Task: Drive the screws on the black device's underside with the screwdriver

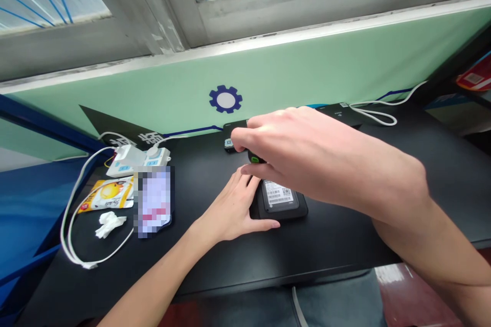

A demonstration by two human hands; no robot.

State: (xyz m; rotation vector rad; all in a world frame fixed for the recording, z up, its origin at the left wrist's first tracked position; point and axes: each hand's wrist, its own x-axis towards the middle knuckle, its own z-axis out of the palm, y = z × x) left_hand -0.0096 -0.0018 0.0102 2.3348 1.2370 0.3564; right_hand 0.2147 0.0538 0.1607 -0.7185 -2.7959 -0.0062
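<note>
On the black desk lies a flat, rounded black device [284, 208] with a white printed label carrying barcodes and a square code. My left hand [242, 203] grips its left side, thumb along the front edge and fingers toward the back. Above the device, my right hand [291, 150] is closed around a dark tool handle with a green end [254, 159], which looks like a screwdriver. The tool's working end is hidden behind my hands. Just beyond my right fingertips stands a small black box [229, 144] with a light label, partly covered.
Left of my hands are a phone-like blurred object [154, 204], a white power strip [125, 166], a yellow snack packet [111, 194] and a crumpled tissue [110, 224]. A white cable [71, 214] loops there. Another white cable [383, 121] lies at the back right, against the green wall [164, 97].
</note>
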